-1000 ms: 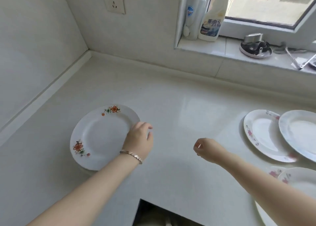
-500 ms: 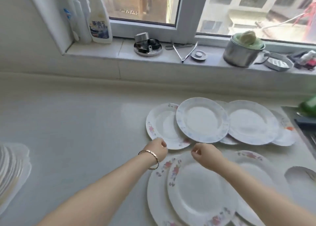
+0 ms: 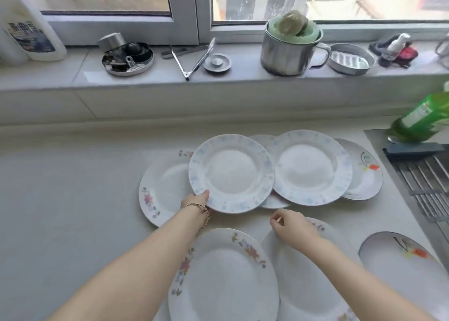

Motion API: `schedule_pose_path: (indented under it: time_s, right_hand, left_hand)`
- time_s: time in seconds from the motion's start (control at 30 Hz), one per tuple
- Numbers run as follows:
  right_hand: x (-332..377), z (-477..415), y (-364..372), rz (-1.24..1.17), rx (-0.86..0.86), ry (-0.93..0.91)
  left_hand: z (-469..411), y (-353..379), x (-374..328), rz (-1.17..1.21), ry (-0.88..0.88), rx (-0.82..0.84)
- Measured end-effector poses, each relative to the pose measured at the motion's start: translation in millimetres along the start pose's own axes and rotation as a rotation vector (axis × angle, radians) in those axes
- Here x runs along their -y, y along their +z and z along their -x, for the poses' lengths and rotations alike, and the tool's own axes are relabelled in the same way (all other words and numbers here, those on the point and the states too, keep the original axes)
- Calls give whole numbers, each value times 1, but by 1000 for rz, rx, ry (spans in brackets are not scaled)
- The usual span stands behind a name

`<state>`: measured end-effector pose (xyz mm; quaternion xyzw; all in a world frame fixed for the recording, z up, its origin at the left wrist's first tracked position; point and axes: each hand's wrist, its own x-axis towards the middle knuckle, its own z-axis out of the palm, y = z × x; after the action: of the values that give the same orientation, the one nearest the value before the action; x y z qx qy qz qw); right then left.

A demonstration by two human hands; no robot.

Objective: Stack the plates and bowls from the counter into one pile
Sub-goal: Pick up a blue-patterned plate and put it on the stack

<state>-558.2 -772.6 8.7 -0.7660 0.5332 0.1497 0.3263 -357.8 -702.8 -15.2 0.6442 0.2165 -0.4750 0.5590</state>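
The counter (image 3: pixel 73 199) holds many plates, some lying on others. The left hand (image 3: pixel 196 203) grips the blue-rimmed plate (image 3: pixel 232 172), which covers part of a flowered plate (image 3: pixel 162 189). The right hand (image 3: pixel 291 228) hovers, maybe loosely curled, holding nothing.

A steel pot (image 3: pixel 286 53) was seen at twelve o'clock, tongs (image 3: pixel 194 57) at eleven, a green bottle (image 3: pixel 422 116), possibly detergent, at two.
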Motion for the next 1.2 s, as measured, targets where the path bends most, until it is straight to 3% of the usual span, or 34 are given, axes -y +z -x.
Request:
schedule_pose_path:
  time_s: [0.2, 0.47, 0.73, 1.2]
  right_hand:
    - [3, -3, 3, -28, -9, -31]
    - [43, 16, 3, 52, 0, -126]
    - [155, 51, 52, 172, 53, -300]
    - [420, 126, 223, 292, 132, -508]
  left_hand:
    - [23, 5, -11, -95, 45, 38]
    - [43, -79, -30, 113, 107, 112]
    - [76, -233, -67, 289, 244, 98]
    - [103, -577, -128, 397, 404, -233]
